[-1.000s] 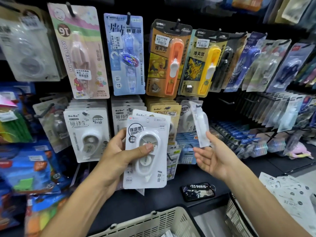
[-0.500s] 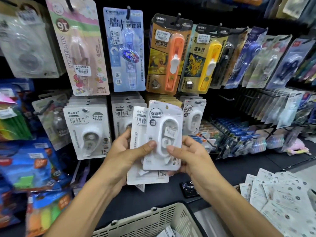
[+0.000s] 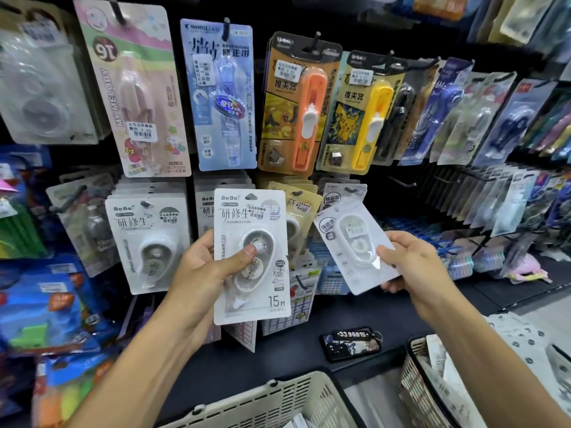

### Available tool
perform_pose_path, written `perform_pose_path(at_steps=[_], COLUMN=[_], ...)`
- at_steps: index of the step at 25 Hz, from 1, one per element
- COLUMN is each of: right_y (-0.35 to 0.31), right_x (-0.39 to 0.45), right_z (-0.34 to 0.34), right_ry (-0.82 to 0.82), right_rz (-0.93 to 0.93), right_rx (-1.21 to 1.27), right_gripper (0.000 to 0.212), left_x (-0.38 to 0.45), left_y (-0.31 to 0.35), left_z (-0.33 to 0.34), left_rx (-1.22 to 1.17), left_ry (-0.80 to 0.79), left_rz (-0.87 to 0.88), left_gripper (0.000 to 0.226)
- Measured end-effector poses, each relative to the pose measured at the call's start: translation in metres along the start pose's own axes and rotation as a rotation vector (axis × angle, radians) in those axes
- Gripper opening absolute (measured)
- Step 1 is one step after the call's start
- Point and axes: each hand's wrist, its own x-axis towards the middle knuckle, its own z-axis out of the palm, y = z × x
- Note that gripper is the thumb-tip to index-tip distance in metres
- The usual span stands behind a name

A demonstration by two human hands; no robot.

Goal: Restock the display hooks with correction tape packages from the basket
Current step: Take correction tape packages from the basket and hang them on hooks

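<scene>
Two white card packages with glossy clear plastic blisters. Cream plastic lattice basket. Smooth matt black shelf. Shiny plastic-fronted packs hang on dark metal hooks.

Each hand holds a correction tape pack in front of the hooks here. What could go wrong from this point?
1. The right hand holds its pack tilted, by the lower end only; it could slip.
2. The left hand's BoBo pack resembles the hung BoBo packs, while the other matches the row behind it; they might get swapped.
3. The keychain lies just below and could be knocked off the ledge.
</scene>
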Motion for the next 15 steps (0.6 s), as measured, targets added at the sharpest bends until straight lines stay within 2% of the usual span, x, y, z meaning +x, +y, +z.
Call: perform_pose_path(at_steps=[4, 10, 12, 14, 15], right_y=[-0.002, 0.003, 0.003, 0.003, 0.003], right_x=[0.000, 0.018, 0.024, 0.021, 0.016], right_z=[-0.016, 0.008, 0.012, 0.016, 0.018], right_ry=[0.052, 0.226, 0.269, 0.208, 0.183], right_rz=[-0.035, -0.001, 0.020, 0.125, 0.143], right_rx=[0.058, 0.049, 0.097, 0.153, 0.094], right_gripper=[0.010, 0.008, 0.023, 0.048, 0.054], left_x=[0.001, -0.002, -0.003, -0.003, -0.002], left_y=[0.001, -0.003, -0.003, -0.003, -0.003], left_z=[0.000, 0.001, 0.001, 0.000, 0.000], left_rx=[0.015, 0.024, 0.026, 0.020, 0.014], left_ry=[0.002, -0.003, 0.005, 0.025, 0.036], left_rz=[0.004, -0.016, -0.017, -0.015, -0.014], left_gripper=[0.055, 0.054, 0.053, 0.052, 0.052])
